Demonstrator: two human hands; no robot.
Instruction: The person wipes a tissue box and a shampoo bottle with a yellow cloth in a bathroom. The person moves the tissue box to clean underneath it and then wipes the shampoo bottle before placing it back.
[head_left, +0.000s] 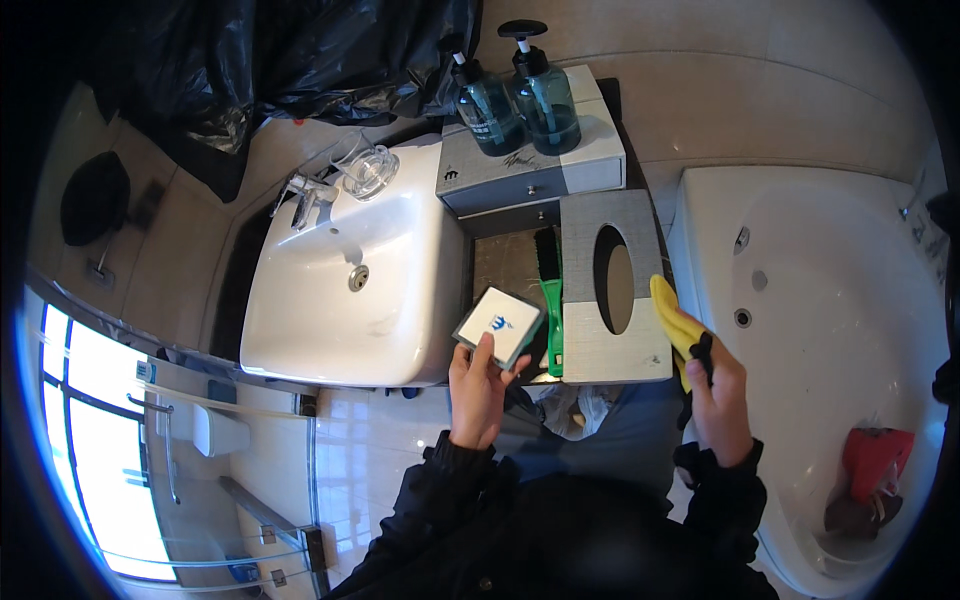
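My left hand (480, 397) grips a small square white box (501, 324) with a blue printed mark, its thumb on the top face. The box is held over the dark counter, beside the white washbasin (420, 315). In my right hand (721, 397) is a folded yellow cloth (671, 319), along with something black that I cannot identify. The cloth's tip is at the right side of a grey and white tissue box cover (581, 330) with an oval opening. Between the two boxes lies a green-handled brush (553, 322) with black bristles.
Two teal pump bottles (551, 120) stand on a grey and white drawer box (495, 191) at the back. A glass (366, 169) sits near the chrome faucet (306, 196). Black plastic sheeting (315, 67) hangs behind. On the right, a white bathtub (817, 360) holds a red bag (874, 461).
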